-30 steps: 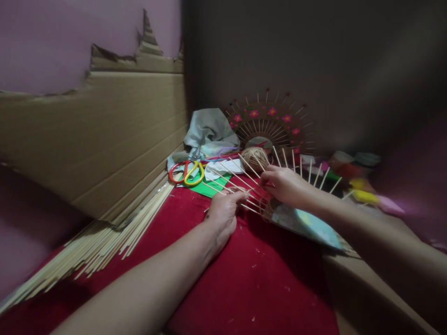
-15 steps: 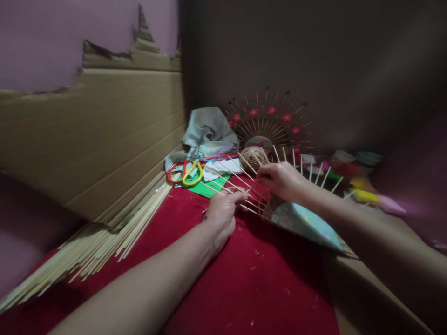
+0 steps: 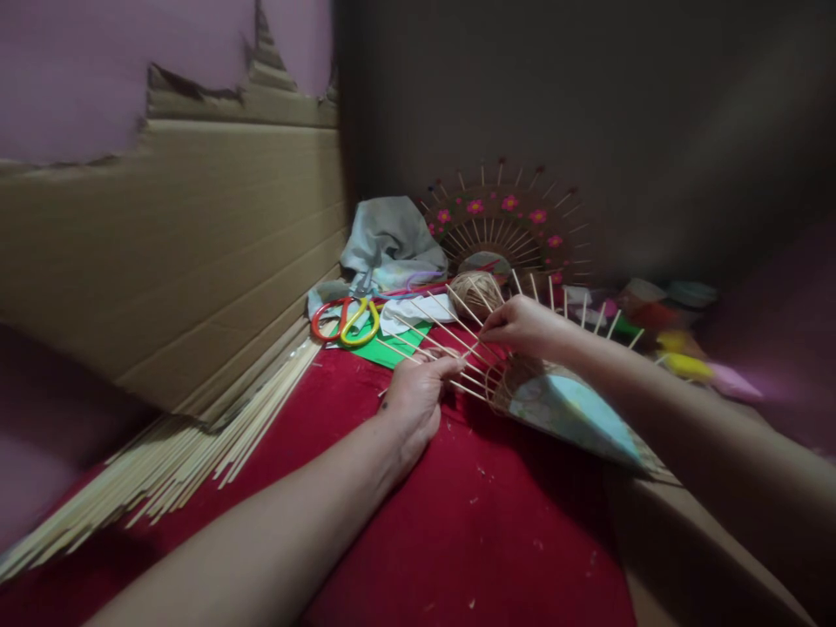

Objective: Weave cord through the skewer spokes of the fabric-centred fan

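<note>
A half-round frame of thin wooden sticks (image 3: 439, 315) fans out from a pale blue patterned base (image 3: 575, 416). Brown twine (image 3: 504, 383) is woven between the sticks close to that base. On the frame's left side, my left hand (image 3: 414, 392) is closed around the sticks, with a loop of twine by its fingers. My right hand (image 3: 522, 326) is above the middle of the frame, thumb and fingertips pinched together on what looks like the twine; the fingers partly hide it. Behind the frame sits a ball of twine (image 3: 475, 293).
Loose sticks (image 3: 170, 470) lie along a torn cardboard sheet (image 3: 241, 200) at left. Scissors (image 3: 346, 322) rest on green paper (image 3: 392, 348) near a grey cloth (image 3: 395, 239). A flowered stick fan (image 3: 489, 209) stands behind. Red cloth (image 3: 483, 522) covers the surface.
My right hand has risen slightly, its fingers still pinched. My left hand stays in place on the sticks. The camera view has shifted a little.
</note>
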The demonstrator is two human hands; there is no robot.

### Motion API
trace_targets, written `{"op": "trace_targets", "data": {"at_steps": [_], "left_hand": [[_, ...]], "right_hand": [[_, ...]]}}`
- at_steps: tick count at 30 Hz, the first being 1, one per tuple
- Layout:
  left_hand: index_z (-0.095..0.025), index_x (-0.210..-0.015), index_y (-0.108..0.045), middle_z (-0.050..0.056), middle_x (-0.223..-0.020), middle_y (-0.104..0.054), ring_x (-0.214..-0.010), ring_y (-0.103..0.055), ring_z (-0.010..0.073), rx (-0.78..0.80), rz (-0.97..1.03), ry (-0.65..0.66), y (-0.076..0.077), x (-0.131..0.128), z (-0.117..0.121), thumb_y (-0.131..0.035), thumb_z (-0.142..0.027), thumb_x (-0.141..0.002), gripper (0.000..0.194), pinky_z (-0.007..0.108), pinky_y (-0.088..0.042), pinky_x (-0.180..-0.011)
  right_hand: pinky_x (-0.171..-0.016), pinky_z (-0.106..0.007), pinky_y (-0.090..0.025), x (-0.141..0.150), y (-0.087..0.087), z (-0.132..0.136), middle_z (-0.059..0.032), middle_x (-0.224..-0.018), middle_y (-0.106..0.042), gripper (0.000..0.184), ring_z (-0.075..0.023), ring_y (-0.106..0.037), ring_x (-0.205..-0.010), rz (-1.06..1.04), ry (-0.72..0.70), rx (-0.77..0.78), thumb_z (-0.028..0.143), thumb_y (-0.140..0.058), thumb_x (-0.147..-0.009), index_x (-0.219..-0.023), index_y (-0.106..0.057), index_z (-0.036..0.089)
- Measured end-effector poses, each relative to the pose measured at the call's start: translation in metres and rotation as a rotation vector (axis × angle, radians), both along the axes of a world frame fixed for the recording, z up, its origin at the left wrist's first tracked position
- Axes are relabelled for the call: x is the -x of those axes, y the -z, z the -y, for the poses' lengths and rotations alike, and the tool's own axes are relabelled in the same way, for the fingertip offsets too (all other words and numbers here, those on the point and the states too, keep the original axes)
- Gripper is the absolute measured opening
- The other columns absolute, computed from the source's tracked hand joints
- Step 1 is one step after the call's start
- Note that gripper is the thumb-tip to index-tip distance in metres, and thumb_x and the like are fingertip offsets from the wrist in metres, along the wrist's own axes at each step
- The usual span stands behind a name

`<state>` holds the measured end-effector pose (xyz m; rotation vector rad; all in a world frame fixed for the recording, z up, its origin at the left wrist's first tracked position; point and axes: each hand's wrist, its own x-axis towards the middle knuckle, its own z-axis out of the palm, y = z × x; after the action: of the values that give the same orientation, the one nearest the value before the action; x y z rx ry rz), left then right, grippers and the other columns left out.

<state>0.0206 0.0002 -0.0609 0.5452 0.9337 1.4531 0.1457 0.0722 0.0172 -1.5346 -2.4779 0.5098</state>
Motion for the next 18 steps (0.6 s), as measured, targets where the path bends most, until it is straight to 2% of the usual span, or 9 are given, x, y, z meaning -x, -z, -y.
{"op": "trace_targets", "data": {"at_steps": [9,18], "left_hand": [[-0.013,-0.056,-0.053,-0.001,-0.051,-0.052,-0.045,-0.047,0.0088,0.011,0.019,-0.017,-0.0014,-0.001,0.0005,-0.058,-0.003,-0.058,0.011,0.022,-0.035,-0.046],[-0.013,-0.057,-0.053,-0.001,-0.05,-0.053,-0.044,-0.048,0.0089,0.006,0.017,-0.025,0.0004,-0.0014,0.0002,-0.059,-0.004,-0.057,0.011,0.022,-0.036,-0.045]], "right_hand": [[-0.042,-0.025,-0.027,0.0029,-0.0004,-0.0041,0.0036,-0.041,-0.041,0.013,-0.0081,-0.035,-0.042,0.024,0.029,0.051,0.017,-0.058,-0.066,-0.057,-0.066,0.013],[-0.043,-0.025,-0.027,0.0042,-0.0008,-0.0021,0.0039,-0.042,-0.038,0.017,-0.0081,-0.033,-0.043,0.064,0.012,0.035,0.017,-0.056,-0.067,-0.051,-0.06,0.014]]}}
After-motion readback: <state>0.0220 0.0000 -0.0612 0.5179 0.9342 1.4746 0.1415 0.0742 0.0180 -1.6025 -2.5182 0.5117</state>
